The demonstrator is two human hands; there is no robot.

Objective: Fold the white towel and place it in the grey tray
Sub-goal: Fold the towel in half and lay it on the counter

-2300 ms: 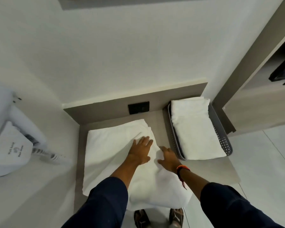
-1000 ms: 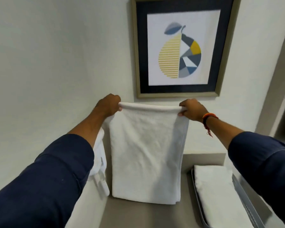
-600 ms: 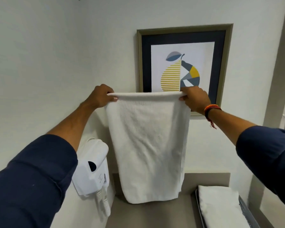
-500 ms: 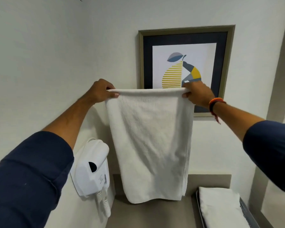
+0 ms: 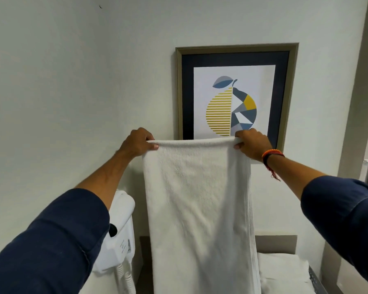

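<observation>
The white towel hangs in the air in front of me, folded double, its lower end running out of the bottom of the frame. My left hand pinches its top left corner and my right hand pinches its top right corner, both at the same height. At the bottom right, a sliver of the grey tray shows, with another folded white towel lying in it.
A framed pear picture hangs on the wall behind the towel. A white wall-mounted hair dryer with a coiled cord sits at the lower left. The counter's brown back panel shows behind the tray.
The towel was lifted off the counter by its top corners and held up. Over the last half second my view has tilted up and the towel hangs lower in frame.
</observation>
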